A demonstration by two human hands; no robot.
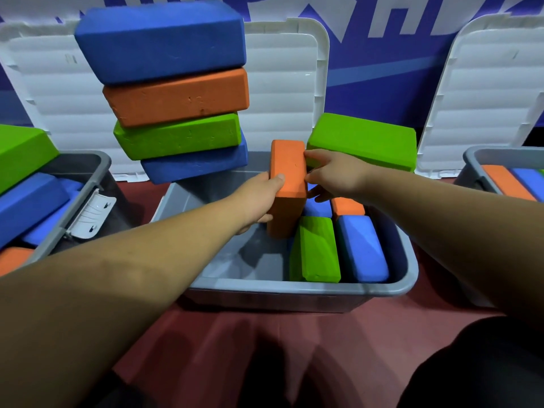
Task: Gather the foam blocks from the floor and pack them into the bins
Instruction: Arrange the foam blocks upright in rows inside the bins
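Observation:
An orange foam block [288, 184] stands on end inside the grey middle bin [297, 290]. My left hand [259, 198] grips its left side, thumb on its face. My right hand [332, 175] holds its right edge with curled fingers. Packed upright in the bin's right half are a green block [316, 254], a blue block [363, 250], and an orange block [347, 206] behind them. A stack of blue, orange, green and blue blocks [176, 95] leans on the bin's back left corner. A green block [365, 141] rests on the back right rim.
A grey bin [73, 201] at left holds blue, green and orange blocks, with a white latch on its rim. Another grey bin [477, 160] at right holds orange and blue blocks. White lids [282, 83] stand behind the bins. The floor is dark red.

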